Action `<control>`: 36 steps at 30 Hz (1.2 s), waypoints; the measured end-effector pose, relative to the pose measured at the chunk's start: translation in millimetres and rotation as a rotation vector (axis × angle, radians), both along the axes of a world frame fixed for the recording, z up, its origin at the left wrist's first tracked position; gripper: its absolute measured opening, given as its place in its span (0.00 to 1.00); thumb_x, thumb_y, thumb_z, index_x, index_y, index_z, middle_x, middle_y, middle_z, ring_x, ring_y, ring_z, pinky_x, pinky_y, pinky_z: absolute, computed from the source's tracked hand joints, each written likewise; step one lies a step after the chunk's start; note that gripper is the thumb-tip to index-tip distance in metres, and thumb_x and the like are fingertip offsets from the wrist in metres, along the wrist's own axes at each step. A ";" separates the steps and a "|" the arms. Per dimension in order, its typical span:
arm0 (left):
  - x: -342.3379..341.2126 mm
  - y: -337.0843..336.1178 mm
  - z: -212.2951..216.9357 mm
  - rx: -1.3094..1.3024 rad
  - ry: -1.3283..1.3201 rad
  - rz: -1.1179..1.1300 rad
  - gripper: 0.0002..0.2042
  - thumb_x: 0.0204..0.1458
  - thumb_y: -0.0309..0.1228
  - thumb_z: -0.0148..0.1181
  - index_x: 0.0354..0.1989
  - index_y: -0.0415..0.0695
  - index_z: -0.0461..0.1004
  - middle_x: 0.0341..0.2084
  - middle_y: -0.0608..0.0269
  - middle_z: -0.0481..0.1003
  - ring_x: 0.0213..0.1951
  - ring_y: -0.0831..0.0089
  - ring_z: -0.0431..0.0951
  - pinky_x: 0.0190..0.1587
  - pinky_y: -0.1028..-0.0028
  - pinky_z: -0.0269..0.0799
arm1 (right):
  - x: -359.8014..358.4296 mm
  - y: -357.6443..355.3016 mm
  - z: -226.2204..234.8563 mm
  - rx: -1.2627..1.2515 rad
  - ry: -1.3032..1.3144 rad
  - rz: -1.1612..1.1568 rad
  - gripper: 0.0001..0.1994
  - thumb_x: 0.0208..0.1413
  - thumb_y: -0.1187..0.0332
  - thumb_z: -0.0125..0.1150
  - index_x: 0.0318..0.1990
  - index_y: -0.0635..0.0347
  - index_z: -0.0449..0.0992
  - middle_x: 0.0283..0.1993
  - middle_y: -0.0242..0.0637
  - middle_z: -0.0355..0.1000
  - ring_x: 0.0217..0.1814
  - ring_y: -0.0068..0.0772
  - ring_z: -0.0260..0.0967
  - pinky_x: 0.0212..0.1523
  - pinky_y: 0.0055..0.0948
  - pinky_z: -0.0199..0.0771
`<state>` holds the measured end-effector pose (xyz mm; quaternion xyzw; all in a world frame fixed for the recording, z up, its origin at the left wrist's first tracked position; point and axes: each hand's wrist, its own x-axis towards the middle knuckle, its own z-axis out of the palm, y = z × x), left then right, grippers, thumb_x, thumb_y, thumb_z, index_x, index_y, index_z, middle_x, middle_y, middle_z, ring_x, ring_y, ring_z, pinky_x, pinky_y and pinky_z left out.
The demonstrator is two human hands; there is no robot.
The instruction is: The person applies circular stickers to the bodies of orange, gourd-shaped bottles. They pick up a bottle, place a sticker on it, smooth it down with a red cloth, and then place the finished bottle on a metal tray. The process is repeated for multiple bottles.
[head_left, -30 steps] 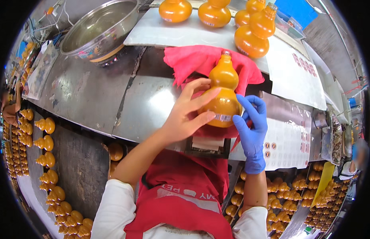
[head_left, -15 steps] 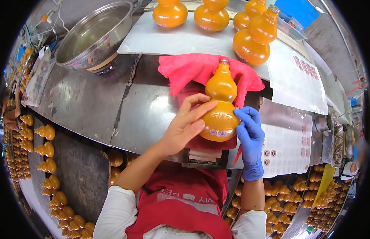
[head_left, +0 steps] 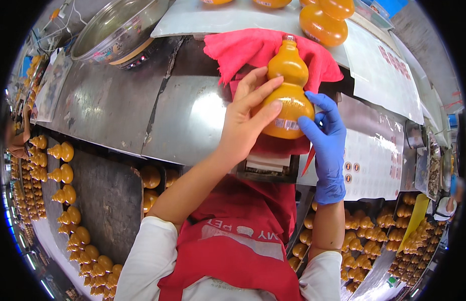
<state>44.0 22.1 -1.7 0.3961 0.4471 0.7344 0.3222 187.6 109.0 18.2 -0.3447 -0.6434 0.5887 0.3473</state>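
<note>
My bare left hand (head_left: 245,125) wraps the lower bulb of the orange gourd bottle (head_left: 288,90), fingers spread across its front. My gloved right hand (head_left: 325,133) presses its side. The bottle stands over the red cloth (head_left: 243,47) on the steel counter (head_left: 112,105).

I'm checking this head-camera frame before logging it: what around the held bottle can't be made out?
- Gourd-shaped orange bottle: left side covered by the left hand.
- Its small label: too small to tell.
- Red cloth: part hidden behind the bottle.
- Right hand: the glove hides the contact.
</note>
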 end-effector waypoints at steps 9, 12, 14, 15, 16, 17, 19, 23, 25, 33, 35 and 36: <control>-3.5 -1.0 0.2 0.011 -0.050 -0.022 0.17 0.57 0.25 0.51 0.55 0.38 0.71 0.61 0.59 0.56 0.62 0.71 0.57 0.63 0.69 0.53 | 3.7 3.4 6.0 -0.039 -0.020 0.062 0.20 0.45 0.73 0.68 0.49 0.53 0.77 0.43 0.18 0.66 0.28 0.09 0.53 0.32 0.12 0.58; -7.1 -0.7 0.6 0.009 -0.071 -0.037 0.16 0.57 0.26 0.52 0.55 0.40 0.72 0.60 0.60 0.56 0.62 0.71 0.58 0.63 0.70 0.54 | 2.3 2.7 5.3 0.028 -0.039 0.050 0.19 0.45 0.73 0.68 0.48 0.51 0.77 0.43 0.18 0.65 0.28 0.10 0.53 0.31 0.12 0.59; -9.5 0.1 -2.4 0.017 -0.117 -0.068 0.16 0.57 0.27 0.55 0.54 0.43 0.72 0.59 0.61 0.56 0.61 0.71 0.58 0.62 0.72 0.55 | 5.3 6.5 8.4 -0.008 -0.035 0.068 0.17 0.48 0.71 0.67 0.48 0.53 0.77 0.38 0.18 0.68 0.27 0.09 0.54 0.30 0.12 0.58; -8.1 1.3 0.2 0.008 -0.159 -0.057 0.17 0.57 0.27 0.54 0.55 0.42 0.71 0.59 0.61 0.56 0.61 0.71 0.58 0.62 0.72 0.54 | 6.1 7.7 12.5 -0.080 -0.035 0.071 0.17 0.49 0.70 0.67 0.48 0.53 0.77 0.36 0.19 0.68 0.27 0.09 0.54 0.30 0.12 0.58; -5.9 1.8 3.0 0.000 -0.202 -0.047 0.17 0.57 0.27 0.54 0.56 0.41 0.70 0.59 0.61 0.56 0.61 0.72 0.58 0.62 0.72 0.54 | 3.5 7.3 14.1 -0.094 -0.043 0.028 0.14 0.51 0.68 0.65 0.47 0.55 0.78 0.31 0.20 0.70 0.26 0.09 0.54 0.29 0.12 0.58; -3.9 2.7 5.8 -0.008 -0.245 -0.037 0.18 0.57 0.27 0.54 0.57 0.41 0.69 0.59 0.60 0.56 0.61 0.72 0.58 0.62 0.73 0.54 | -1.6 8.6 14.6 -0.118 -0.041 -0.030 0.14 0.51 0.67 0.66 0.45 0.56 0.78 0.30 0.19 0.70 0.24 0.09 0.53 0.29 0.12 0.58; 1.8 6.1 6.5 -0.044 -0.291 -0.011 0.20 0.58 0.27 0.51 0.59 0.39 0.63 0.57 0.60 0.60 0.59 0.74 0.61 0.61 0.74 0.56 | -10.3 4.5 14.8 -0.129 -0.015 -0.108 0.13 0.50 0.65 0.67 0.43 0.57 0.79 0.29 0.19 0.69 0.23 0.09 0.52 0.28 0.12 0.57; 9.1 7.6 9.5 -0.059 -0.339 0.026 0.21 0.58 0.23 0.49 0.61 0.41 0.58 0.53 0.60 0.64 0.56 0.74 0.64 0.59 0.74 0.59 | -17.9 -2.5 17.8 0.010 -0.145 -0.148 0.15 0.47 0.66 0.68 0.42 0.59 0.76 0.36 0.22 0.69 0.25 0.10 0.50 0.27 0.13 0.55; 8.9 8.0 13.0 -0.062 -0.399 0.016 0.22 0.57 0.23 0.49 0.61 0.41 0.58 0.53 0.59 0.64 0.55 0.73 0.64 0.59 0.74 0.59 | -16.6 -1.3 19.4 -0.025 -0.148 -0.138 0.15 0.46 0.67 0.67 0.42 0.59 0.76 0.34 0.22 0.68 0.25 0.10 0.50 0.27 0.13 0.55; -1.1 3.6 16.5 -0.120 -0.282 -0.026 0.28 0.52 0.26 0.57 0.62 0.39 0.55 0.55 0.57 0.60 0.58 0.69 0.61 0.61 0.70 0.57 | 3.7 28.0 9.2 -0.443 0.091 -0.160 0.13 0.58 0.57 0.58 0.36 0.57 0.76 0.29 0.25 0.64 0.23 0.11 0.55 0.22 0.16 0.55; -3.0 0.3 11.0 -0.120 -0.044 -0.022 0.32 0.49 0.27 0.62 0.62 0.39 0.54 0.57 0.56 0.57 0.59 0.66 0.59 0.62 0.69 0.56 | 26.2 50.4 -3.7 -0.743 0.233 -0.268 0.20 0.58 0.47 0.55 0.39 0.57 0.74 0.30 0.27 0.65 0.21 0.14 0.56 0.21 0.16 0.56; -4.1 -0.7 8.8 -0.125 -0.046 -0.045 0.37 0.44 0.26 0.66 0.63 0.40 0.53 0.60 0.54 0.51 0.62 0.63 0.56 0.63 0.67 0.54 | 31.8 53.2 2.0 -0.846 0.200 -0.241 0.26 0.57 0.41 0.52 0.43 0.57 0.71 0.28 0.26 0.64 0.21 0.15 0.56 0.22 0.16 0.56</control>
